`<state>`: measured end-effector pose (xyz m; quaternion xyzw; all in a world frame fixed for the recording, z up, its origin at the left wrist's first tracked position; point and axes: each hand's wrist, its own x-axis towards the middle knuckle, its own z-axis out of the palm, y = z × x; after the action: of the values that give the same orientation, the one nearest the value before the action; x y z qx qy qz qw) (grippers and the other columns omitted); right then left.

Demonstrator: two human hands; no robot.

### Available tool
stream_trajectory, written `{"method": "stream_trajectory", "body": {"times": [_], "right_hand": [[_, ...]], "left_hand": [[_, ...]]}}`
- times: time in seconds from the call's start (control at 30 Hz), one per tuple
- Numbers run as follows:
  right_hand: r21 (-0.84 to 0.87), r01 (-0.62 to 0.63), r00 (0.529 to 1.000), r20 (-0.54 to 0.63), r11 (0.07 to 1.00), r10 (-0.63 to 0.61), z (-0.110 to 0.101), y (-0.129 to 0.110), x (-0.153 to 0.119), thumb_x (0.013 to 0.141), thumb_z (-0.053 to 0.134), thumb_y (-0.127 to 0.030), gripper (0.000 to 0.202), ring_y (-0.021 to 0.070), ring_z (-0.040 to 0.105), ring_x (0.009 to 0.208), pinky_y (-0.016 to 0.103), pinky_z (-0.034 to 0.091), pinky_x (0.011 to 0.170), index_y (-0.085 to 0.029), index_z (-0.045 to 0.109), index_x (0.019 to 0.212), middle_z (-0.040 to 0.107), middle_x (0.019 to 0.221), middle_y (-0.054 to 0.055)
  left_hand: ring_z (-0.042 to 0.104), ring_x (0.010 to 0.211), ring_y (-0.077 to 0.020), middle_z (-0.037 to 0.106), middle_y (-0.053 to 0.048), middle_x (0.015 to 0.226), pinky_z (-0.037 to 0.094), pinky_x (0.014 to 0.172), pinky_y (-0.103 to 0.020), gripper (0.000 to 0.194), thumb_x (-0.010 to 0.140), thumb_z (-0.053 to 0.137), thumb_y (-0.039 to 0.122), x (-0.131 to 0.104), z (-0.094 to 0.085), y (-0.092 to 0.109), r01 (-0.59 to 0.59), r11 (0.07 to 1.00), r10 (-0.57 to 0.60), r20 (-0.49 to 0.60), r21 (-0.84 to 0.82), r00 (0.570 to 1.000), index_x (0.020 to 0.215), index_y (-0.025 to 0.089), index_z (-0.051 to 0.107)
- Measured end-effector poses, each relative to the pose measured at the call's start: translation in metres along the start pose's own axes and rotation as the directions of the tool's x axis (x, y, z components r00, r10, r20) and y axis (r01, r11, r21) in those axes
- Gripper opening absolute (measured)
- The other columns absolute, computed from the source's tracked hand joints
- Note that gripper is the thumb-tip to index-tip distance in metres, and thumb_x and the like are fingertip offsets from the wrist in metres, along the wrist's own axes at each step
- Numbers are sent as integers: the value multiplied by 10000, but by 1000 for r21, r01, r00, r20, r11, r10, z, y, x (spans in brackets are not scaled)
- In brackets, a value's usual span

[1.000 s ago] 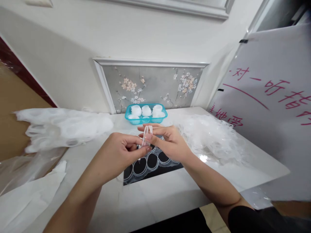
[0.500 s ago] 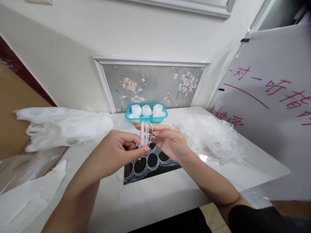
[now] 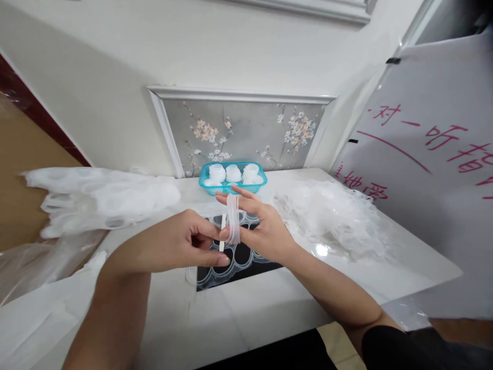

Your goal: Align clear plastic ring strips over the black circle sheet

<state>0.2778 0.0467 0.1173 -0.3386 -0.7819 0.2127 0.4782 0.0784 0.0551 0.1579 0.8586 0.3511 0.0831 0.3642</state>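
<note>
Head view, right hand (image 3: 271, 231), fingers spread inside white rings (image 3: 233, 218), left hand (image 3: 181, 241) bent, grip unclear

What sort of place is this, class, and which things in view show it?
Possibly an improvised workspace in a furnished room: a framed flowered panel behind a pale table, which bears a heap of translucent pieces.
</note>
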Motion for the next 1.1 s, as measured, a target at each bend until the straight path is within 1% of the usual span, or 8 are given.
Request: {"method": "stream_trajectory", "body": {"times": [0.1,0.2,0.27,0.43,0.57,0.7,0.87,1.1], "right_hand": [[-88,86,993,88,992,-78,0,3,2,717,721,-454,637,258,355,1357,496,272,1131,-286,527,1299,545,1347,15],[-130,148,981,148,980,-128,0,6,3,684,724,-522,728,266,323,1373,511,182,1161,-304,482,1335,528,1363,10],[-156,148,983,135,977,-127,1,9,3,667,736,-527,740,285,244,1404,524,187,1153,-305,489,1328,527,1363,5],[-239,180,979,141,954,-149,1,17,5,751,698,-401,602,306,142,1430,544,208,1135,-284,508,1311,502,1386,-5],[-224,192,977,131,955,-166,-2,24,8,800,640,-327,556,286,157,1431,523,260,1121,-271,487,1331,494,1392,-8],[-159,131,990,65,979,-123,-6,31,12,859,551,-261,445,248,242,1411,516,300,1105,-273,523,1303,563,1325,-8],[23,-3,999,-46,1000,4,-6,36,15,864,536,-205,292,210,444,1304,471,375,1076,-297,669,1108,676,1151,-20],[212,-60,998,-11,975,64,-2,35,15,769,637,-176,361,219,455,1290,457,361,1085,-310,670,1103,660,1183,-14]], "left_hand": [[260,432,-45,329,80,462,216,400,-189,239,773,658,408,-3,-10,-7,21,997,-20,20,-68,1000,768,170,679],[278,393,-51,373,84,426,236,378,-178,333,805,623,384,-2,-17,-16,11,975,-21,-45,-223,999,1075,196,669],[270,362,-51,376,84,397,230,357,-177,390,819,605,386,1,-19,-20,-8,947,-8,-49,-321,999,1153,188,639],[162,365,-28,277,85,397,128,346,-182,335,841,575,436,17,-7,-17,-14,873,-33,-88,-487,996,892,134,711],[177,390,-14,333,67,440,112,360,-182,300,797,648,407,26,4,-12,4,837,-119,-175,-547,977,698,126,676],[162,404,-23,269,81,437,100,371,-192,268,780,669,383,27,5,-12,14,827,-146,-191,-562,971,697,129,681],[170,452,-45,281,67,474,125,411,-221,272,796,640,350,30,4,-13,38,861,-126,-140,-508,982,640,128,658],[213,498,-70,288,57,523,169,445,-230,302,811,604,400,31,2,-20,86,933,-118,-72,-349,990,662,141,648]]}}
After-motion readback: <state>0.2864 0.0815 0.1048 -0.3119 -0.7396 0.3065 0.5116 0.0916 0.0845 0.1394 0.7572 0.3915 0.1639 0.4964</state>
